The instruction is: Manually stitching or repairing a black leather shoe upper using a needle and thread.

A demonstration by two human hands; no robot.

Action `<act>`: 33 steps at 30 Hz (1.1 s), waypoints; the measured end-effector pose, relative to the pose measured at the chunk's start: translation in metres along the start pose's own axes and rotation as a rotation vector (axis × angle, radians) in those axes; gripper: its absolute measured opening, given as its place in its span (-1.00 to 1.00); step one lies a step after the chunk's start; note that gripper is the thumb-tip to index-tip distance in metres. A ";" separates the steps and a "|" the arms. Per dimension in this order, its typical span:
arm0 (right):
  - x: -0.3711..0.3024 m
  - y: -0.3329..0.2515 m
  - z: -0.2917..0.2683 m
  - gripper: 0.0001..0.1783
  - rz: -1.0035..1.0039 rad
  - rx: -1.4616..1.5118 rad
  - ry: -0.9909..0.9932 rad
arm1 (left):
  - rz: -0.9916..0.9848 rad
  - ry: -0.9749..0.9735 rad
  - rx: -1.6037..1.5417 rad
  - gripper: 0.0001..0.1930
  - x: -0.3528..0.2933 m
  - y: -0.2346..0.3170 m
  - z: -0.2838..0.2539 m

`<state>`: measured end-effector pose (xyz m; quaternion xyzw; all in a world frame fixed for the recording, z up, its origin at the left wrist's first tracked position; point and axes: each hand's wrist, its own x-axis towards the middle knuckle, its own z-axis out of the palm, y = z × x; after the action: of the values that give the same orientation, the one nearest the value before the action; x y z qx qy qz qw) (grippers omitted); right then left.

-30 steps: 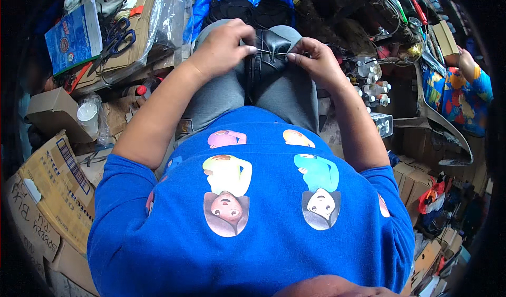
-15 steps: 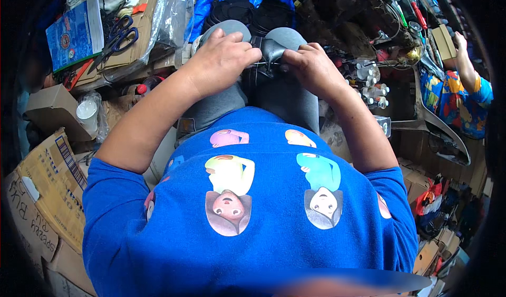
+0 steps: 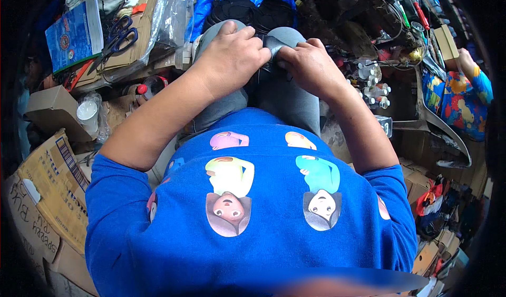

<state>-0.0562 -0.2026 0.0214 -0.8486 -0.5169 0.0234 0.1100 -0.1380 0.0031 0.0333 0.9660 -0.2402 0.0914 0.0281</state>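
A black, shiny, leather-like piece sits between my grey-clad knees, mostly covered by my fingers, so its full shape is hidden. My left hand is closed at the piece's left side, knuckles up. From the other side my right hand pinches its near right edge with thumb and forefinger. The fingertips of both hands almost meet over it. Whether a thread or small tool is also between the fingers cannot be made out.
Scissors and a blue booklet lie at far left. Black pieces rest on blue plastic ahead. Small bottles stand right of my knees. Another person's arm reaches in at far right. A cardboard box holds the left side.
My hands have come closer together over the black piece, covering more of it. The thin strand that showed between them is no longer visible. The other person's hand has dropped slightly.
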 end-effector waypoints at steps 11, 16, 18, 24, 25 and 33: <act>-0.010 0.011 0.008 -0.92 0.075 0.117 0.025 | -0.641 0.201 -0.876 -0.79 -0.039 -0.051 0.012; -0.009 0.011 0.011 -0.90 0.075 0.141 0.017 | -0.435 0.403 -0.714 -0.85 -0.040 -0.036 0.008; -0.009 0.010 0.011 -0.89 0.081 0.128 0.030 | -0.220 0.291 -0.390 -0.87 -0.037 -0.029 0.007; -0.011 0.009 0.012 -0.88 0.095 0.136 0.028 | -0.568 0.027 -0.707 -0.75 -0.025 -0.034 0.021; -0.011 0.009 0.012 -0.88 0.096 0.136 0.028 | -0.578 -0.006 -0.847 -0.74 -0.026 -0.035 0.025; -0.005 0.001 -0.003 -0.82 0.111 0.129 0.303 | -0.689 -0.038 -1.151 -0.80 -0.037 -0.035 0.025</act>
<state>-0.0570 -0.2078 0.0236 -0.8608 -0.4443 -0.0659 0.2394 -0.1492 0.0488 0.0018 0.8200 0.0708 -0.0825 0.5620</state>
